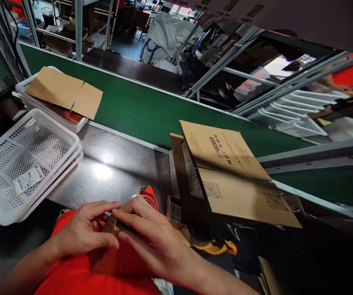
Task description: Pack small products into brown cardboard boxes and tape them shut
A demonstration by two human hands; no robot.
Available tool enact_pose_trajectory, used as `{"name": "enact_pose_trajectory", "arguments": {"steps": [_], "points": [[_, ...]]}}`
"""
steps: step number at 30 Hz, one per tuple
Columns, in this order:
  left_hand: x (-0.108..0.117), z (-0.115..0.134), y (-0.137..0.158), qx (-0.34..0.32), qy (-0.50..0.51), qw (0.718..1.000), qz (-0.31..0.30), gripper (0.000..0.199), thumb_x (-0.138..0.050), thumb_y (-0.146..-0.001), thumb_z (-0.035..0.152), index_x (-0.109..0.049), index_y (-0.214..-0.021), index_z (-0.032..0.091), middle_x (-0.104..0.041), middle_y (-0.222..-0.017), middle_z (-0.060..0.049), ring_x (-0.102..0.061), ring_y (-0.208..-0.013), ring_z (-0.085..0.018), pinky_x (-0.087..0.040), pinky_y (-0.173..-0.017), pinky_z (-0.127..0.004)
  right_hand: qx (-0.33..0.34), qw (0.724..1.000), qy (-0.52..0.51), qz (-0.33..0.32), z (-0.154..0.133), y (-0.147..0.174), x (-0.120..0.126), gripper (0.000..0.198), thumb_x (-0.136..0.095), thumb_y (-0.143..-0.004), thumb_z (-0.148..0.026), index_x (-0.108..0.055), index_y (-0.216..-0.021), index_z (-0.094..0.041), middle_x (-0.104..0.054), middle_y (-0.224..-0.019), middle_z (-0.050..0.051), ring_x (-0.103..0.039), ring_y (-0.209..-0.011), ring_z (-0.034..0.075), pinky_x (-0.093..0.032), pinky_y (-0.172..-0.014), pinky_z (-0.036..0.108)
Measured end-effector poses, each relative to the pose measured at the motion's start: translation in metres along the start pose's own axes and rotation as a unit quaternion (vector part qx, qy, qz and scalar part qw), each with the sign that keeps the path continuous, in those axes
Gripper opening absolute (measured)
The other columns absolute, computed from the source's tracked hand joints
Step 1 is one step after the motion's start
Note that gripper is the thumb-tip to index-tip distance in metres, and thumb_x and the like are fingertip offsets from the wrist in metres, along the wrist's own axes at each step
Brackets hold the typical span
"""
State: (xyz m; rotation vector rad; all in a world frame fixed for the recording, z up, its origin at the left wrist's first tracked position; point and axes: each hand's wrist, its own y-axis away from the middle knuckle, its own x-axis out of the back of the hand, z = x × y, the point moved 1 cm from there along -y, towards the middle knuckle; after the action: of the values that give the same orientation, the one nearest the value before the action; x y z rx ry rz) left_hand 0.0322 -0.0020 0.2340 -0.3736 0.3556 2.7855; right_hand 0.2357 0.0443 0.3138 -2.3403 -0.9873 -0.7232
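Close to my body, my left hand (85,231) and my right hand (154,231) meet over a piece of brown cardboard (110,225). Both hands have their fingers curled on its upper edge, and most of the piece is hidden behind them and in shadow. Just beyond my right hand lies an orange-red tape measure (149,196) on the steel tabletop (124,172). A yellow-handled tool (217,247), possibly a cutter or tape dispenser, rests to the right of my right wrist.
Stacked white plastic baskets (78,145) stand at left. Behind them, a flat cardboard sheet (62,90) covers another basket. A printed, opened carton (225,151) lies at right over a white basket. A green conveyor belt (127,108) runs along the far side, with metal frame posts (78,30) above it.
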Motion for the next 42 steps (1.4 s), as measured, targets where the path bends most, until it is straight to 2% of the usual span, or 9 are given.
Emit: {"name": "enact_pose_trajectory", "arguments": {"steps": [4,10,20,27,30,32,35,38,42], "points": [[-0.002,0.007,-0.002,-0.018,-0.017,1.0,-0.002,0.066,-0.095,-0.071,0.052,-0.08,-0.127,0.021,-0.076,-0.109,-0.011,-0.067,-0.098,-0.023,-0.056,-0.08,-0.029,0.012,1.0,-0.011,0.0,0.004,0.0,0.004,0.033,-0.06,-0.101,-0.013,-0.067,-0.133,-0.021,-0.072,-0.107,0.011,-0.066,-0.098,0.021,-0.057,-0.084,0.035],[-0.013,0.01,-0.004,0.109,0.074,0.991,-0.022,0.082,-0.102,-0.059,0.037,-0.073,-0.134,0.019,-0.072,-0.095,-0.004,-0.061,-0.074,-0.012,-0.052,-0.065,-0.022,-0.073,0.99,-0.122,-0.016,0.014,-0.009,0.015,0.018,-0.069,-0.099,-0.02,-0.077,-0.115,-0.023,-0.079,-0.1,0.006,-0.071,-0.093,0.019,-0.055,-0.083,0.032],[-0.016,0.009,-0.006,0.078,0.08,0.994,0.001,0.072,-0.1,-0.065,0.043,-0.077,-0.129,0.019,-0.078,-0.104,-0.009,-0.068,-0.086,-0.017,-0.058,-0.071,-0.022,-0.092,0.987,-0.129,0.04,0.017,-0.004,0.0,0.01,-0.067,-0.096,-0.014,-0.073,-0.09,-0.02,-0.072,-0.087,0.004,-0.067,-0.084,0.017,-0.052,-0.076,0.03],[0.005,-0.008,0.006,0.025,-0.008,0.997,0.078,0.059,-0.097,-0.07,0.038,-0.081,-0.126,0.03,-0.075,-0.135,-0.011,-0.071,-0.12,-0.029,-0.063,-0.095,-0.03,0.05,0.999,0.018,0.007,0.007,-0.004,0.008,0.023,-0.058,-0.099,-0.012,-0.072,-0.116,-0.017,-0.076,-0.105,0.01,-0.066,-0.1,0.022,-0.054,-0.091,0.039],[0.025,-0.016,0.007,-0.006,-0.045,0.993,0.106,0.049,-0.098,-0.067,0.036,-0.086,-0.114,0.029,-0.078,-0.13,-0.011,-0.072,-0.123,-0.032,-0.061,-0.101,-0.032,0.069,0.989,0.087,0.095,0.015,0.012,0.026,0.036,-0.057,-0.098,-0.011,-0.068,-0.131,-0.021,-0.078,-0.115,0.01,-0.066,-0.121,0.025,-0.047,-0.112,0.051],[0.039,-0.015,0.006,-0.014,-0.054,0.991,0.123,0.049,-0.101,-0.058,0.038,-0.088,-0.104,0.026,-0.082,-0.12,-0.012,-0.075,-0.115,-0.034,-0.063,-0.098,-0.034,0.002,0.963,0.075,0.259,0.031,0.034,0.04,0.031,-0.057,-0.103,-0.017,-0.072,-0.128,-0.026,-0.079,-0.117,0.008,-0.067,-0.127,0.026,-0.046,-0.117,0.052],[0.057,-0.007,0.003,0.03,-0.049,0.982,0.182,0.057,-0.104,-0.045,0.043,-0.089,-0.097,0.024,-0.084,-0.113,-0.012,-0.076,-0.112,-0.039,-0.066,-0.092,-0.037,-0.146,0.883,-0.058,0.443,0.064,0.073,0.041,0.026,-0.061,-0.105,-0.037,-0.079,-0.122,-0.029,-0.079,-0.123,0.009,-0.072,-0.12,0.026,-0.056,-0.107,0.045],[0.074,0.0,0.001,0.096,-0.031,0.967,0.233,0.065,-0.104,-0.036,0.047,-0.089,-0.094,0.023,-0.084,-0.115,-0.011,-0.072,-0.12,-0.044,-0.067,-0.091,-0.041,-0.173,0.849,-0.295,0.401,0.086,0.09,0.009,0.052,-0.072,-0.093,-0.063,-0.076,-0.13,-0.027,-0.077,-0.13,0.013,-0.076,-0.112,0.028,-0.063,-0.096,0.043],[0.09,0.002,0.001,0.154,-0.024,0.95,0.271,0.074,-0.106,-0.023,0.042,-0.088,-0.092,0.024,-0.083,-0.118,-0.01,-0.071,-0.121,-0.047,-0.069,-0.083,-0.039,-0.14,0.808,-0.477,0.314,0.085,0.088,-0.037,0.07,-0.089,-0.074,-0.065,-0.077,-0.13,-0.025,-0.081,-0.12,0.012,-0.079,-0.102,0.026,-0.064,-0.086,0.036]]}}
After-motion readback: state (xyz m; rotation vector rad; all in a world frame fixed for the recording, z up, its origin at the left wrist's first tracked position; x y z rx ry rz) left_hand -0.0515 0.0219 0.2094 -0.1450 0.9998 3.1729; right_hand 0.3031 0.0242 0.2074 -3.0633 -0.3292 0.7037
